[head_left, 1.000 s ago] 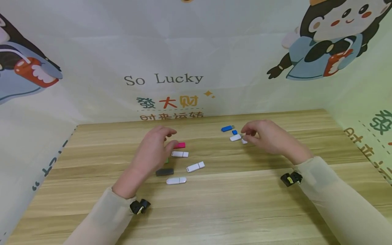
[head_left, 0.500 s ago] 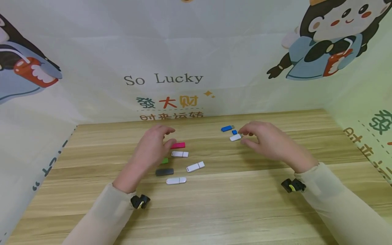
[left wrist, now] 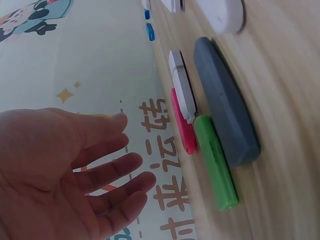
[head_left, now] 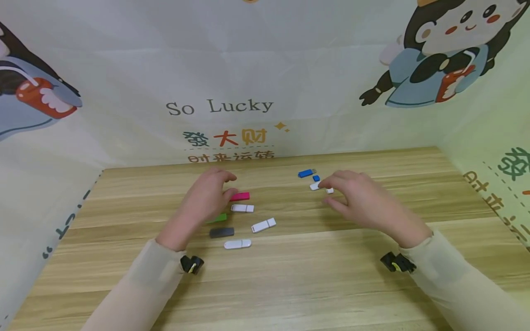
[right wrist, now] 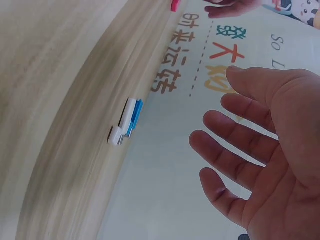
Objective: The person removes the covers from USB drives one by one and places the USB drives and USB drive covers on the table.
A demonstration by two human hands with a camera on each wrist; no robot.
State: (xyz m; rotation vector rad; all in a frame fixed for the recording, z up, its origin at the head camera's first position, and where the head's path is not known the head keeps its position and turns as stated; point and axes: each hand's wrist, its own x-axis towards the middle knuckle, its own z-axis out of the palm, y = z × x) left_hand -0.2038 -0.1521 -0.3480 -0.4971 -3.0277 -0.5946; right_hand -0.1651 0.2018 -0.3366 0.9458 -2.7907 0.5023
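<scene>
My right hand (head_left: 362,202) hovers with relaxed fingers and holds nothing. Just past its fingertips lie a white USB stick (head_left: 314,186) and its loose white cap (head_left: 329,191), the stick partly hidden by the index finger. Behind them rest a blue USB stick (head_left: 305,173) with its metal plug bared and a small blue cap (head_left: 316,178). Over on the left, my left hand (head_left: 204,195) hangs loosely open above the table. Near its thumb is a pink USB stick (head_left: 241,196); a green USB stick (left wrist: 216,162) shows below it, partly covered by that hand in the head view.
Several capped sticks lie left of centre: a white USB stick (head_left: 242,208), a slanted white one (head_left: 263,225), a dark grey USB stick (head_left: 221,232) and a rounded white one. A printed cloth backdrop (head_left: 310,115) walls the wooden table (head_left: 290,285) at back and sides.
My right hand has drawn back a little towards me, away from the white stick and cap, its fingers spreading. My left hand has hardly moved; more of the green stick shows.
</scene>
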